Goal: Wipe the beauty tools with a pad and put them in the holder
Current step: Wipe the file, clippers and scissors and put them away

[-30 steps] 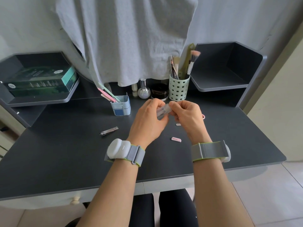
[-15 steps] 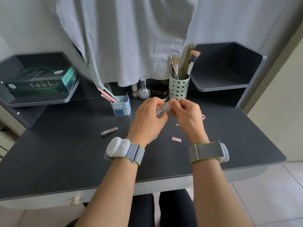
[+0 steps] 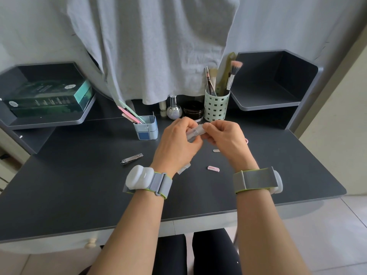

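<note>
**Pad still being unwrapped; tools on the table wait to be wiped**

Both hands meet above the middle of the table (image 3: 59, 195). The left hand (image 3: 176, 143) and right hand (image 3: 226, 139) each pinch an end of a small translucent packet (image 3: 195, 132), fingers clamped on it, probably the pad's wrapper. Nail clippers (image 3: 132, 158) lie left of centre, a pink tool (image 3: 213, 168) nearer the front edge. The blue holder (image 3: 147, 129) toward the back already carries files. By my reading, wiping has yet to begin on these.
</note>
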### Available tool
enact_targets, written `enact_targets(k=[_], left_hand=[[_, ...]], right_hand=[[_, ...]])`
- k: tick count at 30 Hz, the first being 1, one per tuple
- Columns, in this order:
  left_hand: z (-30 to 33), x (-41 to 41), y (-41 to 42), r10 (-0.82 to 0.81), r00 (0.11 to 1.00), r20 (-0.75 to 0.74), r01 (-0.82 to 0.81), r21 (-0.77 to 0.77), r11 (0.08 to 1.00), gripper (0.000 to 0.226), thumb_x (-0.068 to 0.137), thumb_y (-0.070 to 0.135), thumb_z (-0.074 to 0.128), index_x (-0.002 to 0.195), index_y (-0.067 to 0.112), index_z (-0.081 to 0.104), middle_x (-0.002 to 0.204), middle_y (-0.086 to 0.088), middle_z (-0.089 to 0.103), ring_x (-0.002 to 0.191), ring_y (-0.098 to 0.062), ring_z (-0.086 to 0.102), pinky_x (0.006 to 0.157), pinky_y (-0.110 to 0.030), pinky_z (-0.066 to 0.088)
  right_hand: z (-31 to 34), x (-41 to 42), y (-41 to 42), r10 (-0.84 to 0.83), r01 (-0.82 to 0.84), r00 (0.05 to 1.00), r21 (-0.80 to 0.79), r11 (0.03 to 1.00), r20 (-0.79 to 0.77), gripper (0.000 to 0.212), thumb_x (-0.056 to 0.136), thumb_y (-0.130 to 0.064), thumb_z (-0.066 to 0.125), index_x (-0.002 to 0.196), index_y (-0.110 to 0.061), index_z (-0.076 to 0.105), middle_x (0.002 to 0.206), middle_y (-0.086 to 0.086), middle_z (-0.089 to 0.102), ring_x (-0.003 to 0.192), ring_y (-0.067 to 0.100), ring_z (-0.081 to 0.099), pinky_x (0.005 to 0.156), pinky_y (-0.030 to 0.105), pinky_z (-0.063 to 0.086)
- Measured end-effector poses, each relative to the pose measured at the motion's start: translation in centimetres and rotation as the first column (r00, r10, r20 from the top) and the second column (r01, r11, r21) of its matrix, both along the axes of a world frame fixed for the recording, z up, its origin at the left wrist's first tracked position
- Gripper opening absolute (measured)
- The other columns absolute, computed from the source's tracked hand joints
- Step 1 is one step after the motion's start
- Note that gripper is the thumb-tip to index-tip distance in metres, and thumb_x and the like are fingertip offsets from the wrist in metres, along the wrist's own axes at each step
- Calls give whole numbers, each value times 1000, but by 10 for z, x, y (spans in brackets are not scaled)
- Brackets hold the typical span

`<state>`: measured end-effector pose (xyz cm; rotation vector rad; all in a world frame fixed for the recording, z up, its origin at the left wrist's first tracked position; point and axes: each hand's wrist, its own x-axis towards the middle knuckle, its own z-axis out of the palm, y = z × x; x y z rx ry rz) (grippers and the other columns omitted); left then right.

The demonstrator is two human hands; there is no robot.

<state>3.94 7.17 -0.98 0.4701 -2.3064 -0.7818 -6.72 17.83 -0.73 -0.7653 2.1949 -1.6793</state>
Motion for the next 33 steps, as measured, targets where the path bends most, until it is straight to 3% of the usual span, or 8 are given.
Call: enact_targets(k=[7, 15, 18, 22, 26, 30, 33], left_hand=[[-1, 1, -2, -1, 1000, 6, 1, -14, 1000, 16, 82, 21, 69, 97, 23, 64, 92, 11, 60, 79, -8, 59, 74, -35, 54], [1, 2, 0, -22, 1000, -20, 21, -27, 999, 20, 86, 27, 70, 105, 26, 65, 98, 11, 62, 86, -11, 62, 77, -40, 56], [1, 3, 1, -18, 1000, 1, 18, -50, 999, 22, 85, 25, 70, 107, 26, 65, 98, 10, 61, 86, -13, 62, 76, -41, 55], [3, 2, 2, -20, 999, 26, 21, -60, 998, 23, 85, 19, 67, 107, 25, 65, 99, 9, 62, 87, -13, 62, 77, -40, 55], [3, 2, 5, -29, 999, 24, 31, -70, 997, 24, 86, 17, 66, 108, 24, 65, 99, 7, 61, 86, -15, 61, 76, -41, 55], [3, 4, 5, -14, 1000, 10, 15, -81, 997, 25, 87, 15, 65, 110, 24, 65, 98, 7, 60, 86, -16, 60, 76, -41, 54], [2, 5, 3, 0, 1000, -9, -1, -95, 995, 26, 87, 13, 64, 111, 23, 66, 98, 7, 60, 90, -17, 60, 77, -42, 53]], right_hand=[[1, 2, -2, -21, 23, 998, 43, 999, -51, 24, 97, -30, 63, 76, -21, 73, 64, -9, 72, 56, 8, 49, 61, 29, 46], [-2, 2, -1, -13, 13, 1000, -56, 998, 12, 26, 96, -30, 66, 76, -14, 72, 67, -3, 72, 58, 7, 51, 66, 33, 46], [-2, 3, -1, -52, 51, 998, -37, 998, -22, 30, 97, -32, 63, 72, -18, 68, 62, -8, 68, 57, 9, 48, 62, 32, 44], [-1, 5, 1, -87, 91, 991, 38, 995, -101, 34, 98, -37, 59, 75, -14, 69, 69, 2, 70, 53, 7, 46, 57, 29, 42], [-1, 7, 0, -124, 135, 979, 58, 989, -160, 33, 99, -38, 57, 79, -15, 69, 72, -1, 70, 60, 10, 51, 65, 35, 49], [1, 7, 4, -77, 77, 995, -3, 997, -60, 30, 98, -36, 62, 80, -15, 73, 68, -6, 71, 60, 6, 52, 63, 30, 47], [4, 7, 10, 8, -4, 999, -80, 997, 54, 30, 101, -33, 57, 87, -16, 78, 79, -1, 77, 69, 8, 59, 69, 28, 50]])
